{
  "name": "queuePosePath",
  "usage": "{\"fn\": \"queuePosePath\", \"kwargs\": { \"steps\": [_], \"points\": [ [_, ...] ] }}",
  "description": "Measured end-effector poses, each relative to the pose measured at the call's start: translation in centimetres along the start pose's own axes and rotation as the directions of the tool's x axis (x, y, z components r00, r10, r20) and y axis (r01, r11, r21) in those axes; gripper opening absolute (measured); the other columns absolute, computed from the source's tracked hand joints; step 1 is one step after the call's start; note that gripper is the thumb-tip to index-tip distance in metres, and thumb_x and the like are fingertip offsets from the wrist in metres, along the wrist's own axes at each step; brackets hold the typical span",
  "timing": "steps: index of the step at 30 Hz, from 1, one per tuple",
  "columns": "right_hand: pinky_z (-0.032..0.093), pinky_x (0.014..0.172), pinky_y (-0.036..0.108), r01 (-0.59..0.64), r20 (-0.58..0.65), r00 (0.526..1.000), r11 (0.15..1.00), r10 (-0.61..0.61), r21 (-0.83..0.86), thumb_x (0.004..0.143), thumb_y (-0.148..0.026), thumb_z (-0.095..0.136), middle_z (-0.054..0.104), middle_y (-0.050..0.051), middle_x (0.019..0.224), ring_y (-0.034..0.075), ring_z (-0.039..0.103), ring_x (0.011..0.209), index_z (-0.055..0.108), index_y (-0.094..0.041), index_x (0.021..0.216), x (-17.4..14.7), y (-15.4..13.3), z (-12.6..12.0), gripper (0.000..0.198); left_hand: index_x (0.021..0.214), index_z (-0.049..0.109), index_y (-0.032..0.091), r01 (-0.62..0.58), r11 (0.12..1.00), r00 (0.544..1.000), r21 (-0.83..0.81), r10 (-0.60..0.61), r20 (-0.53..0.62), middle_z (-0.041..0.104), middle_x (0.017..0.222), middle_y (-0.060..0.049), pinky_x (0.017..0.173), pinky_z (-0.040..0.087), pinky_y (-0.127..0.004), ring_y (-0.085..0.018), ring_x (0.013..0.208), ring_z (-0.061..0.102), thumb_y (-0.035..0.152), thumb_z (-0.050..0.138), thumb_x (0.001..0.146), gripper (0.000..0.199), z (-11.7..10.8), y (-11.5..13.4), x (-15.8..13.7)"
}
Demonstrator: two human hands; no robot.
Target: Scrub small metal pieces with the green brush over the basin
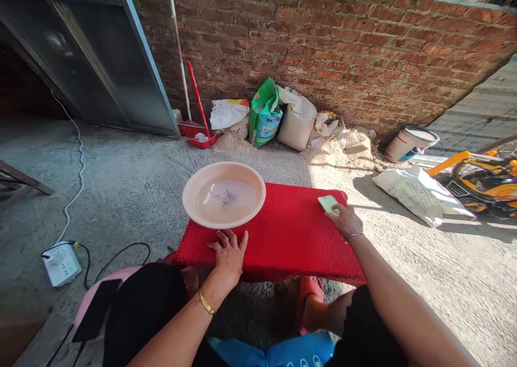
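A pale basin (223, 195) holding water and small dark bits sits on the far left of the red bench (283, 238). Just near it, the left hand (228, 251) lies flat, fingers spread. At the far right corner, the right hand (344, 220) rests its fingertips on a green phone (327, 203).

Print shows on the green sack (264, 114) and white sack (420, 192), too blurred to read.

Brick wall (343, 49), concrete floor (133, 189), sacks (283, 117), harsh sunlight
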State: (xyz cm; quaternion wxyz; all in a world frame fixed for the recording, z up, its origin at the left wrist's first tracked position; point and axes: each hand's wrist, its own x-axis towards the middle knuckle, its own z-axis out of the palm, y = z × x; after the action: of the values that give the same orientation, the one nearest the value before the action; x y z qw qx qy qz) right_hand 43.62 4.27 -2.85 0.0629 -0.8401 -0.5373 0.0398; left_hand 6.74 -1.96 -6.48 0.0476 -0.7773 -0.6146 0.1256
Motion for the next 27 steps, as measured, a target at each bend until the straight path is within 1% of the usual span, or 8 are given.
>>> {"fn": "queuePosePath", "kwargs": {
  "steps": [2, 5, 10, 14, 18, 22, 25, 27],
  "points": [
    [0.044, 0.07, 0.03, 0.01, -0.012, 1.0, 0.999, -0.009, 0.045, 0.082, -0.056, 0.053, 0.049, 0.008, 0.104, 0.021, 0.058, 0.087, 0.057, -0.027, 0.115, -0.3, -1.4, -0.2, 0.044, 0.144, 0.022, 0.029, 0.004, 1.0, 1.0, 0.004, -0.004, -0.017, 0.029, 0.144, -0.026, 0.083, 0.031, -0.072, -0.054, 0.126, 0.029, 0.042, 0.075, 0.059, 0.101, 0.1, 0.0, 0.0],
    [0.043, 0.067, 0.029, 0.16, -0.013, 0.987, 0.981, -0.16, 0.105, 0.083, -0.055, 0.052, 0.049, 0.006, 0.101, 0.02, 0.058, 0.082, 0.058, -0.028, 0.112, -1.9, -5.9, 0.3, 0.041, 0.144, 0.022, 0.029, -0.003, 0.998, 1.0, 0.058, 0.005, -0.028, 0.032, 0.141, -0.027, 0.081, 0.032, -0.071, -0.054, 0.124, 0.031, 0.042, 0.076, 0.058, 0.102, 0.1, 0.0, -0.1],
    [0.042, 0.068, 0.028, 0.406, -0.019, 0.913, 0.908, -0.407, 0.106, 0.083, -0.049, 0.055, 0.049, 0.007, 0.103, 0.02, 0.056, 0.084, 0.058, -0.027, 0.112, -4.4, -13.8, 2.0, 0.037, 0.144, 0.02, 0.029, -0.006, 0.995, 1.0, 0.104, 0.009, -0.027, 0.034, 0.14, -0.026, 0.082, 0.033, -0.07, -0.053, 0.123, 0.032, 0.044, 0.078, 0.055, 0.108, -0.1, -0.2, -0.1],
    [0.042, 0.072, 0.031, 0.469, 0.013, 0.882, 0.881, -0.471, 0.062, 0.084, -0.049, 0.054, 0.05, 0.008, 0.102, 0.02, 0.055, 0.084, 0.058, -0.027, 0.112, -4.5, -15.6, 3.1, 0.037, 0.144, 0.023, 0.027, -0.015, 0.995, 0.999, 0.098, 0.019, -0.035, 0.035, 0.14, -0.027, 0.081, 0.035, -0.069, -0.053, 0.122, 0.033, 0.043, 0.075, 0.058, 0.103, -0.6, -0.3, -0.3],
    [0.042, 0.074, 0.031, 0.38, 0.012, 0.924, 0.923, -0.381, 0.061, 0.084, -0.049, 0.054, 0.049, 0.008, 0.104, 0.021, 0.056, 0.087, 0.057, -0.028, 0.114, -2.4, -11.5, 2.8, 0.037, 0.144, 0.022, 0.026, -0.03, 0.994, 0.999, 0.105, 0.034, -0.033, 0.035, 0.139, -0.027, 0.08, 0.035, -0.069, -0.054, 0.121, 0.034, 0.04, 0.076, 0.057, 0.104, -1.0, -0.3, -0.4],
    [0.045, 0.076, 0.036, 0.031, 0.063, 0.997, 0.996, -0.036, 0.084, 0.083, -0.052, 0.051, 0.048, 0.01, 0.11, 0.026, 0.057, 0.094, 0.055, -0.028, 0.119, 0.0, -2.7, 1.1, 0.043, 0.145, 0.021, 0.027, -0.025, 0.993, 1.0, 0.114, 0.026, -0.008, 0.036, 0.139, -0.026, 0.079, 0.035, -0.069, -0.053, 0.121, 0.034, 0.039, 0.078, 0.056, 0.106, -1.1, 0.0, -0.4],
    [0.045, 0.08, 0.042, -0.296, 0.055, 0.955, 0.952, 0.293, 0.081, 0.08, -0.056, 0.051, 0.047, 0.015, 0.113, 0.029, 0.058, 0.096, 0.055, -0.026, 0.119, 0.9, 4.2, -0.1, 0.05, 0.144, 0.022, 0.029, -0.008, 0.998, 1.0, 0.054, 0.007, 0.015, 0.036, 0.14, -0.025, 0.08, 0.034, -0.071, -0.053, 0.122, 0.032, 0.036, 0.079, 0.057, 0.104, -1.1, 0.3, -0.2],
    [0.045, 0.08, 0.045, -0.408, -0.006, 0.912, 0.911, 0.409, 0.069, 0.078, -0.055, 0.052, 0.047, 0.018, 0.114, 0.032, 0.058, 0.096, 0.056, -0.023, 0.118, 0.9, 7.0, -0.9, 0.052, 0.143, 0.025, 0.029, 0.01, 1.0, 1.0, -0.024, -0.01, 0.017, 0.035, 0.141, -0.024, 0.081, 0.031, -0.073, -0.054, 0.123, 0.031, 0.035, 0.076, 0.06, 0.098, -1.0, 0.4, -0.1]
  ]
}}
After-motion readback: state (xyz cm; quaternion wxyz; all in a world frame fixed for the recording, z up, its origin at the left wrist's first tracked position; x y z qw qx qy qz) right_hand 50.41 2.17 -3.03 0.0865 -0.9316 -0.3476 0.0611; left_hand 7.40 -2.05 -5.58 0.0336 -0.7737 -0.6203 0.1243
